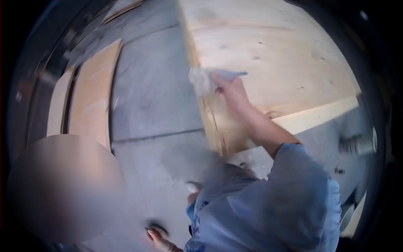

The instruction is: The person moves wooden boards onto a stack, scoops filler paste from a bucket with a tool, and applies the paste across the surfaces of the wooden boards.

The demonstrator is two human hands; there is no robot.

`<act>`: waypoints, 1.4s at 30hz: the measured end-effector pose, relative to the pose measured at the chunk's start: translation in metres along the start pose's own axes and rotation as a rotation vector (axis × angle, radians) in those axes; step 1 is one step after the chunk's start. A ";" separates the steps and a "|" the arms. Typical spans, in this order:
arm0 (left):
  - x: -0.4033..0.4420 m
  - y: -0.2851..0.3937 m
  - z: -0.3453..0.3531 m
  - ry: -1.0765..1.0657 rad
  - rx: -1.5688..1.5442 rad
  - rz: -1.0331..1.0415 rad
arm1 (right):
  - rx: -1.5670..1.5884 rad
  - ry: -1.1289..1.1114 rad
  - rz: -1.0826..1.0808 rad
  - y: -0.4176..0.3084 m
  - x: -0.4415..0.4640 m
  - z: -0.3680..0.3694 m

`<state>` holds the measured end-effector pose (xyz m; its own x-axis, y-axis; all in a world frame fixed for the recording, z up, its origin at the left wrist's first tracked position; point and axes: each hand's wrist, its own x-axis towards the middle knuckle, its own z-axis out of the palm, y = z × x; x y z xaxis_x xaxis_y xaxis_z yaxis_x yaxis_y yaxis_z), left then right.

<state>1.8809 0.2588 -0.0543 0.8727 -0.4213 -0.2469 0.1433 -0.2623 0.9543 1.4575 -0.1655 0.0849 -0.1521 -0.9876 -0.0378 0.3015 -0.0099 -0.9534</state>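
My right hand [231,89] reaches over the left edge of a large pale wooden panel structure [268,54]. Its fingers are closed on a blurred grey-blue object [230,74] with a pointed end. Beside the fingers, over the wood's edge, is a whitish, partly see-through item [200,80], too smeared to identify. Low in the view, my left hand [156,236] is wrapped round a dark object [158,227], whose shape is blurred by motion. It is away from the wood, over the grey floor.
Long wooden boards [94,88] lie on the grey floor [147,84] at the left. A large blurred disc hides the lower left. A pale cylindrical container [367,143] stands at the far right, with a small dark item [339,171] near it.
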 end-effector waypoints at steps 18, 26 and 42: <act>0.377 0.163 0.507 -1.232 0.498 0.216 | -1.142 0.600 -0.602 -0.002 0.093 0.087; 0.508 0.217 0.738 -1.381 0.579 0.194 | -1.602 0.955 -0.686 -0.030 0.168 0.123; 0.136 0.304 1.143 -1.973 0.011 1.626 | -1.182 1.541 -0.622 -0.116 0.326 -0.102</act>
<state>1.5100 -0.8703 0.0092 -0.8794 -0.1130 0.4625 0.1448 0.8619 0.4859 1.2774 -0.4702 0.1526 -0.6722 0.0383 0.7394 -0.6329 0.4887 -0.6006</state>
